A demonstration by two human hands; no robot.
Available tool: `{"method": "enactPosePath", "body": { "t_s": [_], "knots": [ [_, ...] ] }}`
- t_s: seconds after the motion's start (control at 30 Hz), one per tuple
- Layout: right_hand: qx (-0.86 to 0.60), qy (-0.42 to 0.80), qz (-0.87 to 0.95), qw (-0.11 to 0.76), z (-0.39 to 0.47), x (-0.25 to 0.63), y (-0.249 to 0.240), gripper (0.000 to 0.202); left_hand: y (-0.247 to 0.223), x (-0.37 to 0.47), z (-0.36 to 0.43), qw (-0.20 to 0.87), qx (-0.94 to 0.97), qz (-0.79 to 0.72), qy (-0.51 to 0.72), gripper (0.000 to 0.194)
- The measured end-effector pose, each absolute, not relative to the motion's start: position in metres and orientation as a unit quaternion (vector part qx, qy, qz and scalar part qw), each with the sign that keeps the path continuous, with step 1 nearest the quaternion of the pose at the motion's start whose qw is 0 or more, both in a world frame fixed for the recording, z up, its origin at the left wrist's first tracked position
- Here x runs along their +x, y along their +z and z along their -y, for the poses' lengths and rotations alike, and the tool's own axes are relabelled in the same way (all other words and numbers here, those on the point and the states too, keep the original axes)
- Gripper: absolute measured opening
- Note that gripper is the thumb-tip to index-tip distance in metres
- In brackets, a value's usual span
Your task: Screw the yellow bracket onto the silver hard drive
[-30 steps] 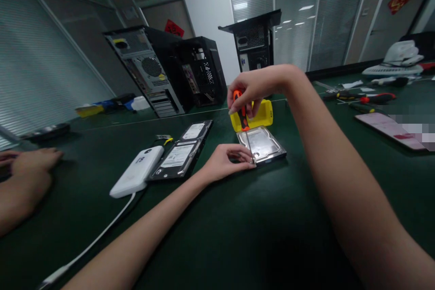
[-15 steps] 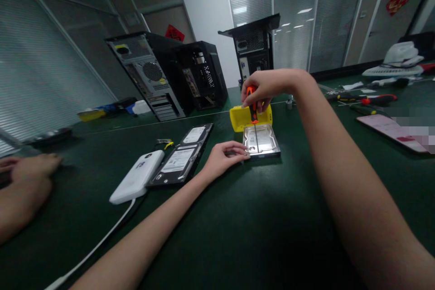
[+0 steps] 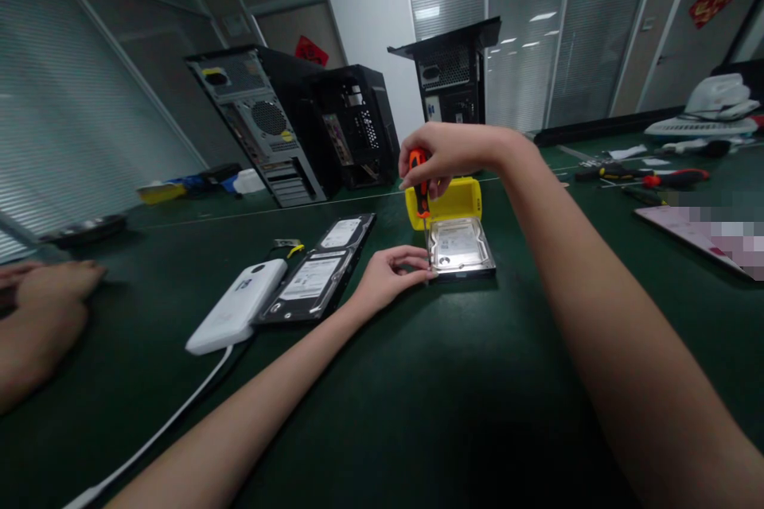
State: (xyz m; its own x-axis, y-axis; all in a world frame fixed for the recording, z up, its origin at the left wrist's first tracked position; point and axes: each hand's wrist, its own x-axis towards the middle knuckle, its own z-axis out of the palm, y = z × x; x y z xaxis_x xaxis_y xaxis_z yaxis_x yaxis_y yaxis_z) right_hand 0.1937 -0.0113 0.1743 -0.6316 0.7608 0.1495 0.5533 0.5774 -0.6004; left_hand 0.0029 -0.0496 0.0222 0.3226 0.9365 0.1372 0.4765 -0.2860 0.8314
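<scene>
A silver hard drive [image 3: 458, 245] lies flat on the dark green table, in front of an open yellow case [image 3: 457, 201]. My left hand [image 3: 397, 274] rests on the table with its fingertips against the drive's left edge, closed on that edge. Above, my right hand [image 3: 438, 157] is wrapped round the orange and black handle of a screwdriver [image 3: 422, 199]. Its shaft points straight down and its tip is at the drive's left front corner, close to my left fingertips. Two dark hard drives [image 3: 313, 278] with white labels lie left of my left hand.
A white device [image 3: 239, 308] with a cable lies left. Computer cases [image 3: 268, 127] stand behind, another [image 3: 452, 79] at back centre. Another person's hands [image 3: 48, 318] are at the left edge. Pliers [image 3: 674, 177] and a pink phone [image 3: 695, 235] lie right.
My right hand has moved left with the screwdriver, whose tip has shifted from over the drive's face to its left edge. My left hand has stayed by the drive. The view has shifted slightly.
</scene>
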Motion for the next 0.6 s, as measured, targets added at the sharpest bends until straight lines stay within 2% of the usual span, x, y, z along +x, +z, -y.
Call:
{"method": "enactPosePath", "body": {
  "t_s": [0.2, 0.6],
  "knots": [
    [-0.365, 0.266, 0.865, 0.218, 0.0124, 0.1916, 0.1748, 0.021, 0.0216, 0.0015, 0.0478, 0.37, 0.735, -0.473, 0.317, 0.047],
    [-0.366, 0.252, 0.878, 0.179, 0.0145, 0.1896, 0.1751, 0.027, 0.0208, 0.0013, 0.0477, 0.358, 0.738, -0.479, 0.312, 0.049]
  ]
}}
